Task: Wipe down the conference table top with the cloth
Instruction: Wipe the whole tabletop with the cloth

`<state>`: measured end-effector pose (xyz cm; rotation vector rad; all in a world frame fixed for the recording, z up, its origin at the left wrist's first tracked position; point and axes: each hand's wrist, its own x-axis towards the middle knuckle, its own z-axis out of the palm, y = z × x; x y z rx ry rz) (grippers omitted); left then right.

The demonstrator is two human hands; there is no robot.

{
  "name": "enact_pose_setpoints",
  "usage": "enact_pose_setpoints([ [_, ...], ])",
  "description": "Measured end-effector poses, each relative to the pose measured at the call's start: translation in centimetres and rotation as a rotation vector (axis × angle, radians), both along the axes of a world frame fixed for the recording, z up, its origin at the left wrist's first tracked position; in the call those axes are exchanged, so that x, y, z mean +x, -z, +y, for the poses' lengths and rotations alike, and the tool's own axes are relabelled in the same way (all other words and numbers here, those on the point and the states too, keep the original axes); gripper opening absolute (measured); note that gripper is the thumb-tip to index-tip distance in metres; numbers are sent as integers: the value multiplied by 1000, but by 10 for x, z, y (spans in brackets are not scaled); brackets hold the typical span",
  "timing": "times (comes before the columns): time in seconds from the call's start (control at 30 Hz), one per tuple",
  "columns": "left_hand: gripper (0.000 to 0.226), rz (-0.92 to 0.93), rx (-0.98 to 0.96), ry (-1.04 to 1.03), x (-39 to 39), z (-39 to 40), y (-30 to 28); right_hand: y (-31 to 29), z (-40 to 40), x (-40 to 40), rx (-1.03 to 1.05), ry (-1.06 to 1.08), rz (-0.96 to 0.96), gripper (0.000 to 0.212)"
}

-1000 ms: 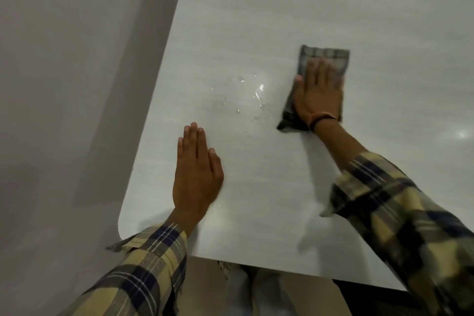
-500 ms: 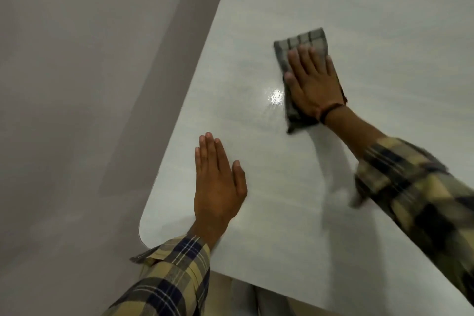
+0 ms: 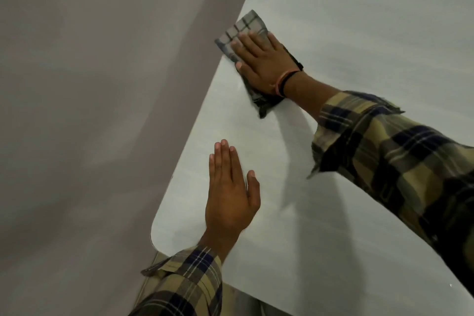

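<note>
At table (image 3: 359, 33) edge, right hand (image 3: 264, 64) flattens cloth (image 3: 243, 25); left hand (image 3: 228, 192) lies flat.

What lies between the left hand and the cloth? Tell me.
Only bare table top, as the head view shows. The left hand rests flat near the corner; the cloth sits farther up under the right hand.

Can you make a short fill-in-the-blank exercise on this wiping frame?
1. The right hand presses a checked ____ flat on the table top.
2. The left hand lies flat with its fingers ____.
3. The cloth lies near the table's ____ edge.
4. Both sleeves are ____ patterned.

Missing: cloth; straight; left; plaid
</note>
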<state>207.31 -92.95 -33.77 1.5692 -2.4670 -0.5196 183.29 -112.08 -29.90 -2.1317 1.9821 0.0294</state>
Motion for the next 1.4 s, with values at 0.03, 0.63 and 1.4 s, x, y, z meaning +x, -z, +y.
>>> enact_pose_setpoints([
  [0.03,70,1,-1,-1,1,-1,0,0,1,9,5,-4,-5,73],
  [0.63,71,7,-7,-9,-1,-2,-1,16,77,35,-32,-388,-45,63],
  [1.4,71,26,-32,4,1,-1,1,29,272,-39,-119,580,-24,63],
])
